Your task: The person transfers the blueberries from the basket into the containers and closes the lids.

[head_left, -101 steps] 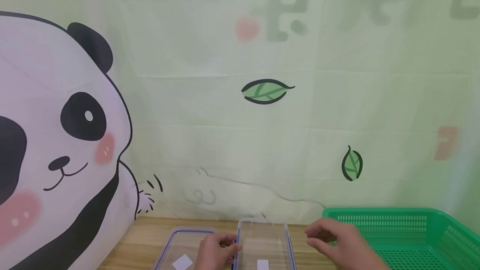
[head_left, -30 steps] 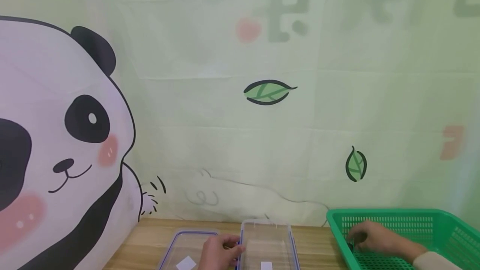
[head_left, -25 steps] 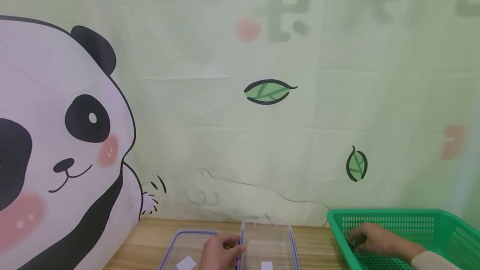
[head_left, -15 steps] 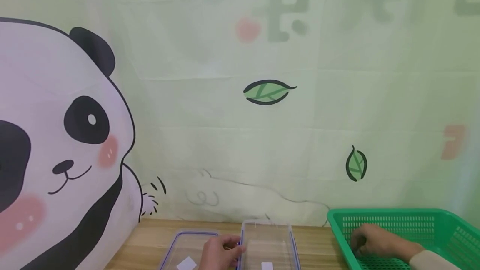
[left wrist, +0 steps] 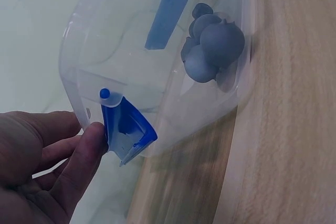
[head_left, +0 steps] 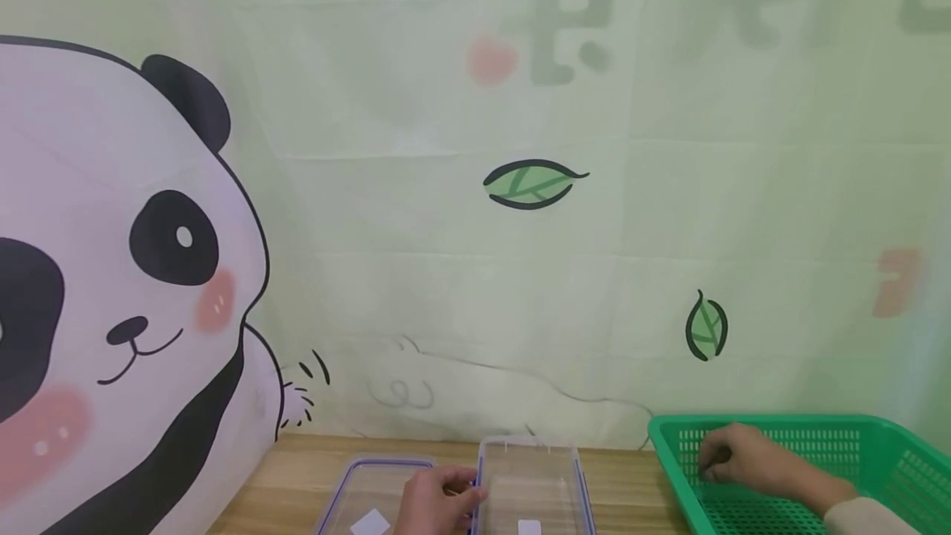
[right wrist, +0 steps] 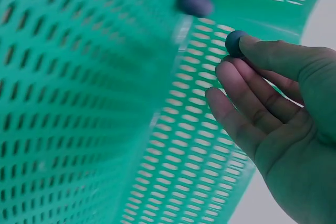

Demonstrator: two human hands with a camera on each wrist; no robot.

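The right hand [right wrist: 278, 129] pinches one small round dark-blue berry [right wrist: 234, 43] between thumb and fingertips inside the perforated green plastic basket [right wrist: 79, 103], while the left hand [left wrist: 42, 166] holds the blue latch [left wrist: 126, 129] of the clear plastic container [left wrist: 157, 61], which already contains a few more berries [left wrist: 210, 48]. My guess is the berry could roll out of so light a pinch and fall back, or get squashed. Being round, it has no long axis and points nowhere.

staged tabletop set: panda backdrop [head_left: 134, 271] behind a wooden table [head_left: 312, 469].
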